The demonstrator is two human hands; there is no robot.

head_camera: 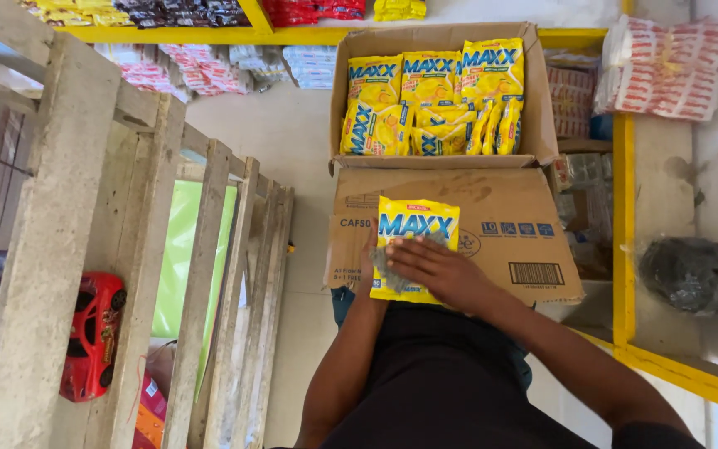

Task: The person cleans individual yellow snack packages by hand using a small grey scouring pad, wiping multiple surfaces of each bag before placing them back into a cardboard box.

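Note:
A yellow snack packet (415, 224) with blue lettering is held flat above a closed brown cardboard box (500, 216). My left hand (369, 254) grips the packet from underneath at its left edge, mostly hidden. My right hand (438, 270) presses a small grey cloth (392, 268) onto the packet's front. Just beyond stands an open cardboard box (533, 100) packed with several more of the same yellow packets (430, 100).
A rough wooden slatted frame (126, 249) rises at the left, with a red toy car (91, 333) behind it. Yellow-edged shelves (623, 208) at the right hold wrapped goods and a dark bag (695, 274). More packaged goods line the far shelf.

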